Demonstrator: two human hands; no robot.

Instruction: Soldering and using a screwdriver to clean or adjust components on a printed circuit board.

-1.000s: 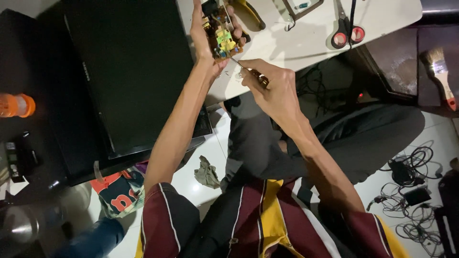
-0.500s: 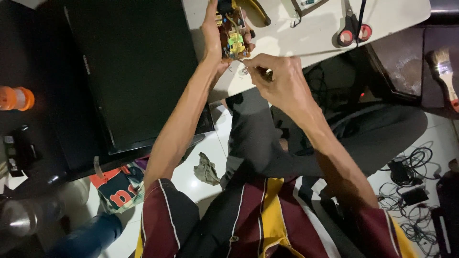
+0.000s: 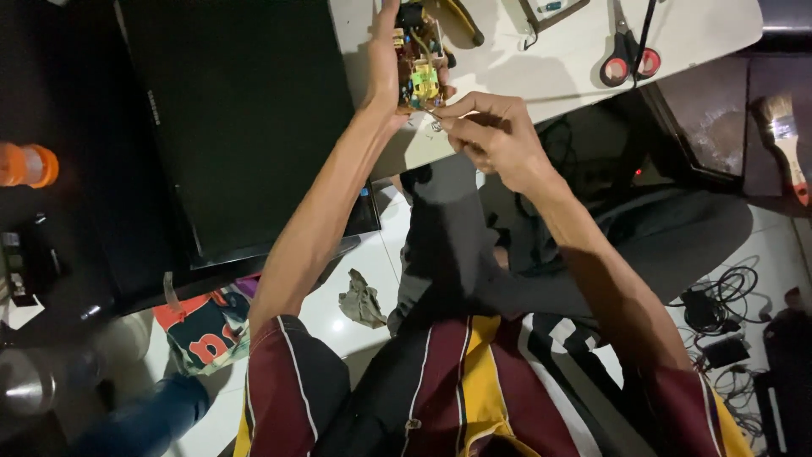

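The left hand (image 3: pixel 385 63) is wrapped around a small circuit board (image 3: pixel 419 63), holding it upright over the near edge of the white bench (image 3: pixel 541 76). The board is brown with a yellow part in its middle and a dark block at the top. The right hand (image 3: pixel 491 131) sits just below and to the right of the board, fingers pinched narrow on a thin tool (image 3: pixel 434 112) whose tip touches the board's lower edge; the tool is too small to tell what kind it is.

On the bench beyond the hands lie scissors (image 3: pixel 626 55) with red and black handles, and a yellow-handled tool (image 3: pixel 461 21) just past the top of the board. A large black flat panel (image 3: pixel 245 127) fills the space to the left of the left arm. Off to the right, on a dark surface, lies a paintbrush (image 3: pixel 782 140) with a wooden handle. At the far left stands an orange-capped bottle (image 3: pixel 30 165).

Below the arms the floor is pale tile, with a crumpled rag (image 3: pixel 362 300) near the person's knee and a red and dark printed bag (image 3: pixel 203 334) to the left of it. A tangle of black cables (image 3: pixel 719 313) lies on the floor at the right. The person wears a maroon shirt with yellow and white stripes
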